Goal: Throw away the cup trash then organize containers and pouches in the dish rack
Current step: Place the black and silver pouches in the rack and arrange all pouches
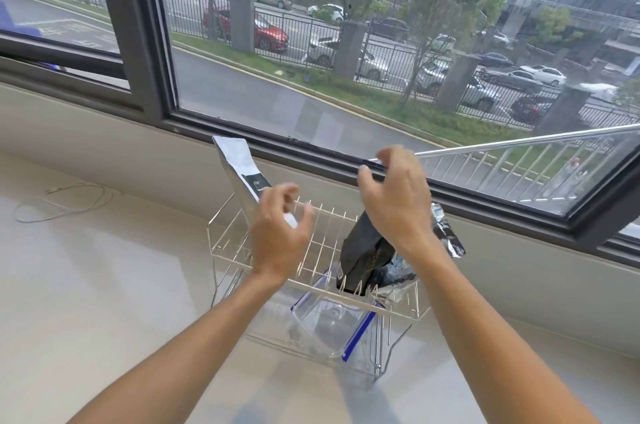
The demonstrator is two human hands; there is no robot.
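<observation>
Left hand [280, 233] and right hand [394, 202] hover, fingers curled, above the dish rack [311, 285].

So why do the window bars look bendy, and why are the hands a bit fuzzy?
Head view: the wide-angle lens bows the window frame near the edges; the left hand and right hand look soft with motion blur, their grip open; daylight through the glass leaves a pale sheen on the counter; the clear container in the dish rack shows glare.
</observation>
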